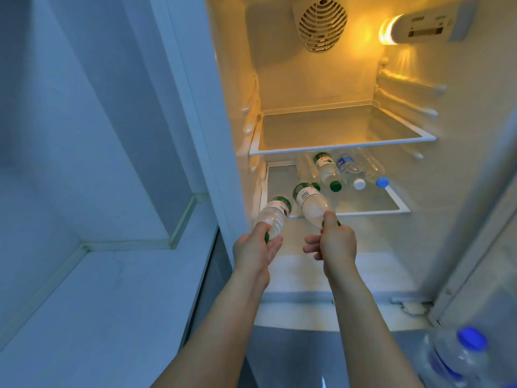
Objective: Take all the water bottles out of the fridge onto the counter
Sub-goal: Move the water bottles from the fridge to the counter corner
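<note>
Left hand (pixel 256 247): gripping a green-label bottle (pixel 275 214) by its cap end.
Right hand (pixel 334 242): clutching a second bottle (pixel 312 203), same grip.
Lower shelf (pixel 363 211): four bottles (pixel 340 170) lying at its back.

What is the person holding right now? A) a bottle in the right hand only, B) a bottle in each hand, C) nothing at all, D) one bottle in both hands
B: the left hand grips one green-labelled bottle by its cap end, and the right hand grips a second bottle the same way, in front of the lower shelf.
</note>
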The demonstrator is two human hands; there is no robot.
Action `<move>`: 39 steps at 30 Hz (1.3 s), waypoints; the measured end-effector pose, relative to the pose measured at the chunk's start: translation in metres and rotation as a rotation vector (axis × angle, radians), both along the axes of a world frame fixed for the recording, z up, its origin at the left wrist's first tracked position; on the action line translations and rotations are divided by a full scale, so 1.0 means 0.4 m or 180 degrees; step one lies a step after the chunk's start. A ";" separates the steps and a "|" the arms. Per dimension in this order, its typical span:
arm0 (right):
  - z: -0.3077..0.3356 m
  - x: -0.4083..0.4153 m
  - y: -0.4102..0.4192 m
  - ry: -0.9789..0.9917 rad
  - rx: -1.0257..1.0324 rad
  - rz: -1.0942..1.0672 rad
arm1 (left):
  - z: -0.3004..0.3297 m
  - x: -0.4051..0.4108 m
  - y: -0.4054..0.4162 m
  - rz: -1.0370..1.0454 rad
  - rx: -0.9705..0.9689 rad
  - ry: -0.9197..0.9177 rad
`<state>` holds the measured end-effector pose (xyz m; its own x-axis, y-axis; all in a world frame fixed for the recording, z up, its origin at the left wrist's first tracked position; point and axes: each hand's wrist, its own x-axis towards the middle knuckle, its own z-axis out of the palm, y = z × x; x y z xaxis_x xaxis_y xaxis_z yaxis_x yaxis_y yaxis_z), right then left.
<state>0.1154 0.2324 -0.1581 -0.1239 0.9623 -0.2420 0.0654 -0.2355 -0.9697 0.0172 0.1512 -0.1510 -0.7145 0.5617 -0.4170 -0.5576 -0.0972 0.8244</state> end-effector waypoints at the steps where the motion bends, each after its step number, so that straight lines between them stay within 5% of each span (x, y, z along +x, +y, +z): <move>1: 0.009 0.012 -0.025 -0.0019 0.0046 0.0007 | 0.006 0.005 -0.035 -0.0007 -0.0048 0.0073; 8: 0.092 0.116 -0.163 -0.0395 0.0401 0.0288 | 0.043 -0.005 -0.242 -0.0172 -0.0490 0.1049; 16: 0.148 0.126 -0.311 -0.2017 0.1473 0.0643 | 0.068 -0.039 -0.480 -0.0545 -0.2160 0.3467; 27: 0.045 -0.114 -0.545 -0.2575 0.2185 0.2623 | -0.051 -0.108 -0.791 -0.0446 -0.3298 0.3162; 39: -0.030 -0.400 -0.707 -0.2204 0.2944 0.4018 | -0.066 -0.129 -1.043 0.0819 -0.3924 0.2372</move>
